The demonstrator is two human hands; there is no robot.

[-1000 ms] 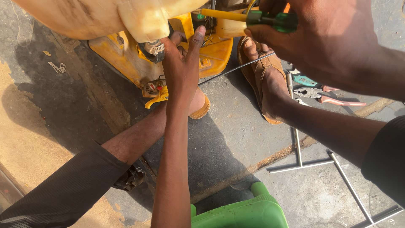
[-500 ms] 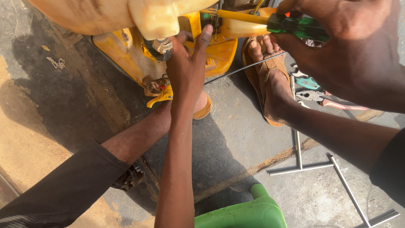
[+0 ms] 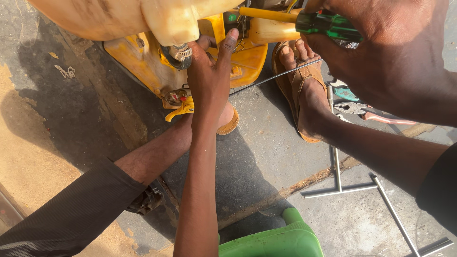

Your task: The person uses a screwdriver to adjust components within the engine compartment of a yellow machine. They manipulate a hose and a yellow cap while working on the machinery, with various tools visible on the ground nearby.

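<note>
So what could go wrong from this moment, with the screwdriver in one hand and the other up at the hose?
1. The left hand sits at the clamped hose, in line with the screwdriver; a slip by the right hand could jab the fingers.
2. Sandalled feet lie under the yellow machine; a dropped tool could hit bare toes.
3. Pliers and a metal frame lie underfoot.

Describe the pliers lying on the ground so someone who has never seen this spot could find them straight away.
Start at the yellow machine, then move to the sandalled foot beside it. Just past that foot the pliers lie flat on the concrete. Their orange-pink handles set them apart from the bare metal rods nearby.
</note>
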